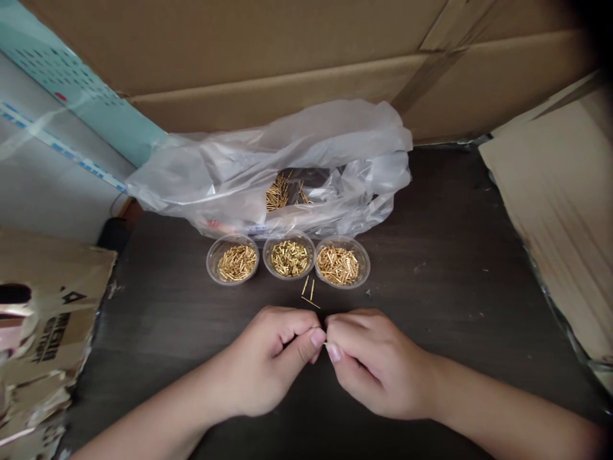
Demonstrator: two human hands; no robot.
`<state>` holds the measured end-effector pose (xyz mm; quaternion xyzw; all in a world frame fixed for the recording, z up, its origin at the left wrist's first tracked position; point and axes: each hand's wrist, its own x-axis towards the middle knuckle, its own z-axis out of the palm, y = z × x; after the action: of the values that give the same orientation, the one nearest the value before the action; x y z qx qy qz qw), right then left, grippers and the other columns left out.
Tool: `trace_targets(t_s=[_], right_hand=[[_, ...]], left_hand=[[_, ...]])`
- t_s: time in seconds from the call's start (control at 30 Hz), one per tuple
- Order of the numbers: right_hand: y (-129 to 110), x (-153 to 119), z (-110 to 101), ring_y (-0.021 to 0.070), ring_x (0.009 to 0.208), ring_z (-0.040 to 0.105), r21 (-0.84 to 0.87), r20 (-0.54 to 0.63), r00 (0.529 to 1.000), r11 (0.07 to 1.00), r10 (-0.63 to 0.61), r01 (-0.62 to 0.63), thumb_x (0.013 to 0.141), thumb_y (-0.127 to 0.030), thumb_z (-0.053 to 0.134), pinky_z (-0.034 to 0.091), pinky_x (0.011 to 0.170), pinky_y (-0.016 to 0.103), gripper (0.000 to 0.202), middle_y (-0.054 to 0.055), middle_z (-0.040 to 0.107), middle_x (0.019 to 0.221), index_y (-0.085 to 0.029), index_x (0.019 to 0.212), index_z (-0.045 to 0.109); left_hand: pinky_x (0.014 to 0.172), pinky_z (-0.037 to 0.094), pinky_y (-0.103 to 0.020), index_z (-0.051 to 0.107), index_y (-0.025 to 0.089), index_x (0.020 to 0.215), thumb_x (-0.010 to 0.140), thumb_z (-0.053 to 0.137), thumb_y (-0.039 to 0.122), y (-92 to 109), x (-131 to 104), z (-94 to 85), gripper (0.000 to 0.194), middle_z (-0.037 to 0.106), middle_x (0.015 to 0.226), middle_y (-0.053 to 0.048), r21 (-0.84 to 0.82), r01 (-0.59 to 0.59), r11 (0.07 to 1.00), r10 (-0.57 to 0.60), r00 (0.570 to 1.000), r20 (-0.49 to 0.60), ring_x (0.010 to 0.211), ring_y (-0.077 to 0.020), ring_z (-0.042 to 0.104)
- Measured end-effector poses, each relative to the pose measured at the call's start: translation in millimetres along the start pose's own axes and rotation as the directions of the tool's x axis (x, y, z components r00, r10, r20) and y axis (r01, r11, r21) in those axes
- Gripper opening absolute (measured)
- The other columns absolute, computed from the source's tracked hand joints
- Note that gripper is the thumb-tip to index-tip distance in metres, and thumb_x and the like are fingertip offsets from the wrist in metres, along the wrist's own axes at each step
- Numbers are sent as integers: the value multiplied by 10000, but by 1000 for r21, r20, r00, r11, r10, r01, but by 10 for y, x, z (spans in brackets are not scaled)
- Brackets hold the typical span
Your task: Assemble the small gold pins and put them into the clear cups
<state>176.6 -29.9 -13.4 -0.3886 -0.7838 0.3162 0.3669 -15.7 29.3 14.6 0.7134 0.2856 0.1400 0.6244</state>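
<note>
My left hand [280, 358] and my right hand [371, 361] meet low in the middle of the head view, thumbs and fingers pinched together. Between the fingertips a tiny piece shows, mostly hidden and too small to name. Just beyond my hands, a few thin gold pins [311, 290] lie on the dark table. Behind them stand a left clear cup [209, 263], a middle clear cup [265, 259] and a right clear cup [366, 265], each holding many small gold pieces.
A crumpled clear plastic bag [191, 172] with gold pins inside lies behind the cups on the dark table [440, 255]. Cardboard [287, 45] rises at the back, with more cardboard at the right [560, 211] and left [43, 319].
</note>
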Motion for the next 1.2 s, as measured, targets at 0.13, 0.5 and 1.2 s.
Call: trace_targets(t_s=[0.13, 0.5, 1.2], right_hand=[[-8, -9, 18, 105, 565, 433, -9, 14, 1000, 1000, 27, -27, 894, -84, 410, 359, 551, 267, 174, -29, 487, 663, -196, 772, 464], [-45, 67, -5, 108, 583, 457, 5, -107, 994, 999, -35, 36, 973, -123, 442, 377, 553, 253, 211, -20, 514, 661, -179, 814, 570], [-169, 11, -142, 189, 455, 525, -581, 233, 913, 801, 334, -145, 819, -87, 527, 139, 540, 351, 193, 22, 640, 596, -201, 685, 608]], left_hand=[[605, 362, -233, 510, 158, 715, 1043, 437, 259, -9, -17, 17, 351, 493, 655, 28, 17, -24, 1000, 24, 1000, -12, 620, -104, 449], [609, 366, -232, 519, 159, 727, 1060, 412, 292, -28, -23, 17, 374, 480, 649, 27, -19, -43, 999, 42, 999, -25, 617, -104, 439], [641, 406, -229, 589, 161, 837, 1001, 526, 198, -46, -42, 145, 180, 604, 760, 7, 250, 17, 968, 40, 975, -220, 694, -109, 550]])
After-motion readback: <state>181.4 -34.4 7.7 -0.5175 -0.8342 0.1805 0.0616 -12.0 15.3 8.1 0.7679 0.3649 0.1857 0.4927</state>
